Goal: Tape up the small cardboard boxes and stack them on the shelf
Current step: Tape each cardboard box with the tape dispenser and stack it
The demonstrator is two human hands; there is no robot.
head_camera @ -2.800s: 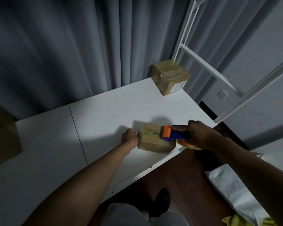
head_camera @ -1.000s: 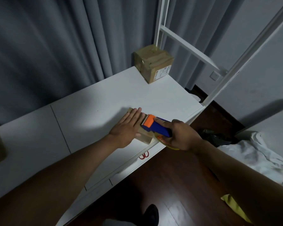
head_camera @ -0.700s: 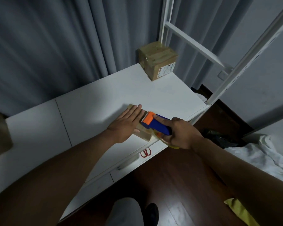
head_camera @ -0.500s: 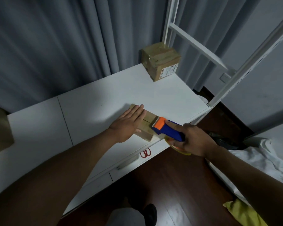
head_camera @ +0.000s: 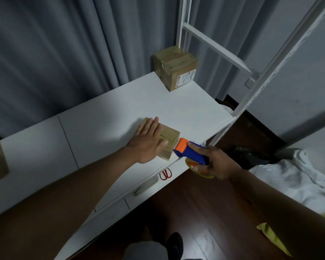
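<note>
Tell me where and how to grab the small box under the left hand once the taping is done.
Grip the small box across its two short side faces, coming from above. It lies flat near the desk edge, and the left hand lies flat on its top, so lift that first.
</note>
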